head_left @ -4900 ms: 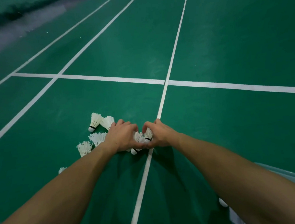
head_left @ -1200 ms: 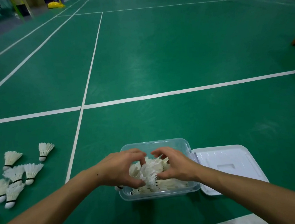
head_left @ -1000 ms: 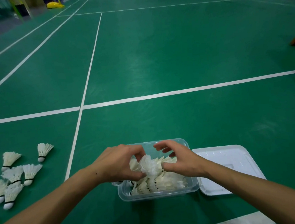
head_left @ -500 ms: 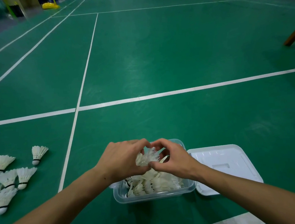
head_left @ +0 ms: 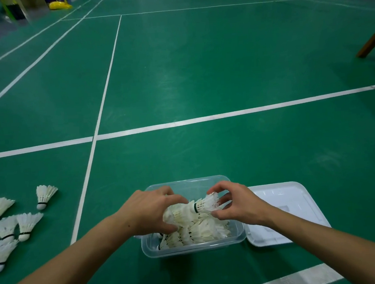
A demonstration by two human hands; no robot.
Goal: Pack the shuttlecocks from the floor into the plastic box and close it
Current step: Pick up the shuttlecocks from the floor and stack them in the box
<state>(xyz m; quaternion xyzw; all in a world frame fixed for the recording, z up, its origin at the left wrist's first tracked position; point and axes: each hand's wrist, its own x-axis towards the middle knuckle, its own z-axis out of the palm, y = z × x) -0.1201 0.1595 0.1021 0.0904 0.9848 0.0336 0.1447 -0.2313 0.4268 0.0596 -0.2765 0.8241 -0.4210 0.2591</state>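
Open room: we see wide green floor [head_left: 221,72] beyond the box, crossed by white court lines [head_left: 225,115]; one line runs across just behind it, another up its left side.
Plastic box [head_left: 190,247]: it sits on the floor near the front edge of our view, open, packed with white shuttlecocks.
Lid [head_left: 284,210]: it lies flat on the floor, touching the box's right side.
Left hand [head_left: 149,209]: our fingers curl over the heap at the box's left, gripping the feathers of the pile.
Right hand [head_left: 238,205]: thumb and fingertips pinch the feather skirt of the top shuttlecock [head_left: 206,204].
Top shuttlecock: its long axis lies roughly level, left to right, feathers to the right, black band and cork end towards the left hand.
Loose shuttlecocks [head_left: 24,224]: seven or so lie on their sides near the floor's left edge, well apart from the box, cork ends mostly towards us.
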